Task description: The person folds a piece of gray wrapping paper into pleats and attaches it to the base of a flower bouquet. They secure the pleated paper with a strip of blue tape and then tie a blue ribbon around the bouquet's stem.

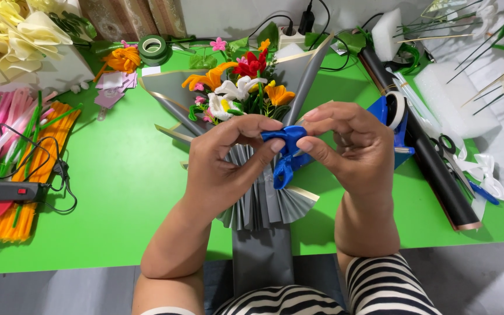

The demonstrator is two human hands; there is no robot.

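Seen from above, two bare hands meet over a green table (pixel 118 192), both pinching the same blue ribbon (pixel 286 153). The left hand (pixel 220 163) has its thumb and forefinger closed on the upper loop of the ribbon, and the right hand (pixel 354 146) grips that loop from the other side, fingertips nearly touching those of the left. The ribbon's lower end hangs down between the two palms. Directly beneath the hands lies a bouquet (pixel 240 87) of handmade flowers in red, orange, white and pink, wrapped in grey paper (pixel 263 204) that fans into pleats under the wrists and narrows to a flat stem running toward the person's striped clothing. Just right of the right hand sits a blue tape dispenser (pixel 396 119), partly hidden behind the fingers, and beside it a long dark roll (pixel 433 166) lies diagonally across the table. Past the roll, near the right edge, are scissors (pixel 447 149) and a white ribbon bow (pixel 488 172). At the far left, well apart from the hands, a black glue gun (pixel 1 186) rests on bundles of orange, pink and green pipe cleaners (pixel 24 151). A roll of green floral tape (pixel 153 48) lies near the table's far edge.
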